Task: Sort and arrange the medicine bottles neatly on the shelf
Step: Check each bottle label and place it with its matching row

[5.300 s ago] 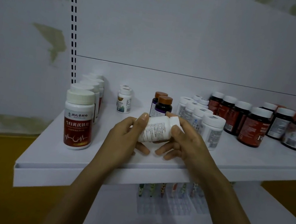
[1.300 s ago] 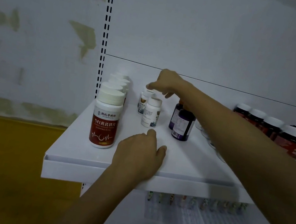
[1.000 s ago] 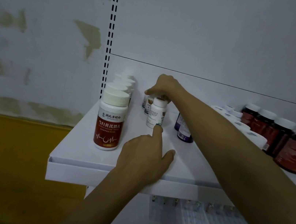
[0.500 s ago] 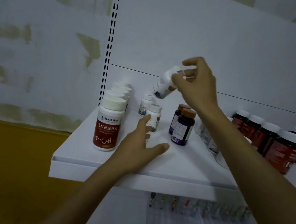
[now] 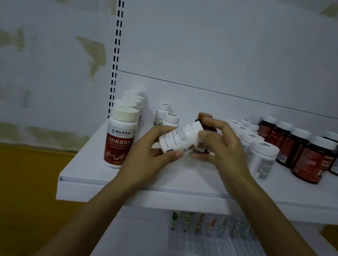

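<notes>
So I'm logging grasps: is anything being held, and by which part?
A small white bottle, tilted: the left hand grips its base end, the right hand pinches its cap end.

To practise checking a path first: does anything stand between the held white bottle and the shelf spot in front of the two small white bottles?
Nothing visible does. The left hand and right hand hold the bottle tilted just before the small bottles; the left hand hides part of that spot.
</notes>
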### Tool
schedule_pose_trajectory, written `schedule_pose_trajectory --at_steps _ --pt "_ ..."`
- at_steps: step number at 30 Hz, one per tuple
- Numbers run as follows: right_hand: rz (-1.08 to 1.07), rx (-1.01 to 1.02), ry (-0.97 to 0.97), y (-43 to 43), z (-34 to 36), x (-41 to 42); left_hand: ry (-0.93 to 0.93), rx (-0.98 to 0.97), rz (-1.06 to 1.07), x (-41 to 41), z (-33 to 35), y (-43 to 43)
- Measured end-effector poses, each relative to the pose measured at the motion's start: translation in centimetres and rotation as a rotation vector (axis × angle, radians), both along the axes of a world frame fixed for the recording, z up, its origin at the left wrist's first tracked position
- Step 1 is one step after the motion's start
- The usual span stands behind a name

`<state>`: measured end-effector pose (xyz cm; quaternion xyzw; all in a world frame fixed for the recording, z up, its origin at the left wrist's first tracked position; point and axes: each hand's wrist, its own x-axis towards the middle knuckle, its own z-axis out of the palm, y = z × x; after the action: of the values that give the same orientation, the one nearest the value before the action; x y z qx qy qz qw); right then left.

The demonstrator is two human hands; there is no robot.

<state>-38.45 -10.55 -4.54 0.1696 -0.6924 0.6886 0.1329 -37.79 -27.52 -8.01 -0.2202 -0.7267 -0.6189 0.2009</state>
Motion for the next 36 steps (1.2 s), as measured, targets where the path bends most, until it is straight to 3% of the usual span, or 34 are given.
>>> schedule_pose_trajectory --at_steps 4,14,24,31,36 --pt "0.18 0.035 -0.147 -0.3 -1.4 -0.1 0.011 0.0 0.003 0.0 -0.3 0.1" --pt "0.451 -0.06 -0.153 0.9 -2.2 -0.5 -0.152 0.094 -0.09 0.4 0.3 0.0" --pt "0.42 -0.07 -0.161 1.0 -2.2 -0.6 -0.089 0.061 -0.074 0.4 0.0 -0.3" --pt "0.449 -0.087 -0.092 1.4 -2.5 -0.8 -0.199 0.219 -0.152 0.9 0.6 -0.3" --pt "0.395 -0.07 -0.113 1.2 -2.4 -0.7 -0.191 0.216 -0.159 0.9 0.4 -0.4"
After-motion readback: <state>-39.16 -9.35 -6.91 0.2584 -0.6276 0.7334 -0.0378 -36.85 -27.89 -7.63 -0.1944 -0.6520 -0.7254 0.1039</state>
